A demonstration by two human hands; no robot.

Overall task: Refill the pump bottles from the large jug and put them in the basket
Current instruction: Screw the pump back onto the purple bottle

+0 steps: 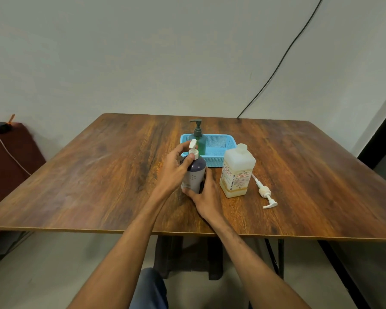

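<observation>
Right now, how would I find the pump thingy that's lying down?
Start at the wooden table and find the big whitish jug. Just right of it a white pump lies flat on the wood. It is the only pump with no bottle.

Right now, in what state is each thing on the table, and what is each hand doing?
purple bottle: upright, white pump on, held by both hands.
left hand: grips the white pump's collar.
right hand: holds the bottle's base.
green bottle: upright in the basket, pump on.
basket: holds only the green bottle.
jug: upright, its pump off.
loose pump: lying on the table beside the jug.
</observation>
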